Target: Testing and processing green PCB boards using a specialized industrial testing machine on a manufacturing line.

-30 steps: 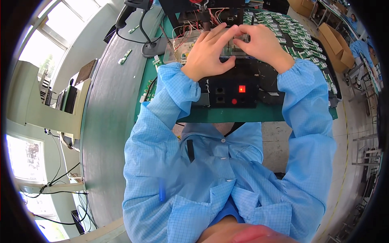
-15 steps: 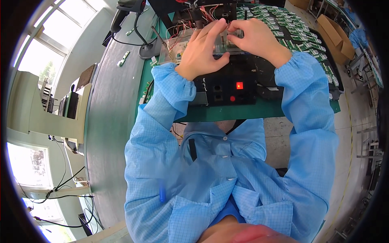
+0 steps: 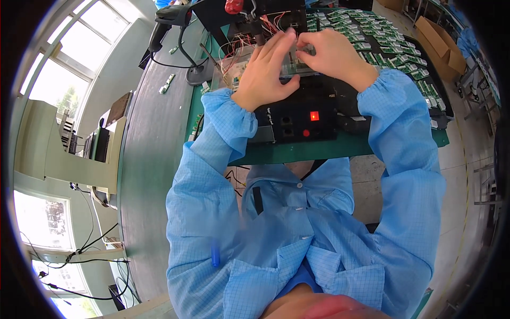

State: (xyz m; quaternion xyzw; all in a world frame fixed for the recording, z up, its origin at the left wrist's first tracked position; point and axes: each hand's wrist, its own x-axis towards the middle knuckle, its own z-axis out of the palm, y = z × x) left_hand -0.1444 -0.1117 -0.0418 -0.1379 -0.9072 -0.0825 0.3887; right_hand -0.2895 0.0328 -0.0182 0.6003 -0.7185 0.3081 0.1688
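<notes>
Over a test fixture with a clear plastic plate (image 3: 299, 67) and a black front box (image 3: 297, 101), both my hands work close together. My left hand (image 3: 265, 72) lies on the fixture's left part, fingers stretched forward and thumb apart, so it is open. Just to its right, my right hand (image 3: 337, 56) is bent inward with thumb and index finger curled toward each other. What these fingertips hold, if anything, is hidden. A red square light (image 3: 314, 116) glows on the box's front, above a round red button (image 3: 306, 133).
Several green circuit boards (image 3: 396, 50) lie in rows on the right. A barcode scanner on a stand (image 3: 197, 74) is at the left, with a lone board (image 3: 167, 84) nearby. Red and white wires (image 3: 273, 24) and a red-knobbed clamp (image 3: 234, 6) sit behind my hands.
The whole view has shifted slightly, bringing more of the red-knobbed clamp into sight. Both hands keep nearly the same pose over the fixture.
</notes>
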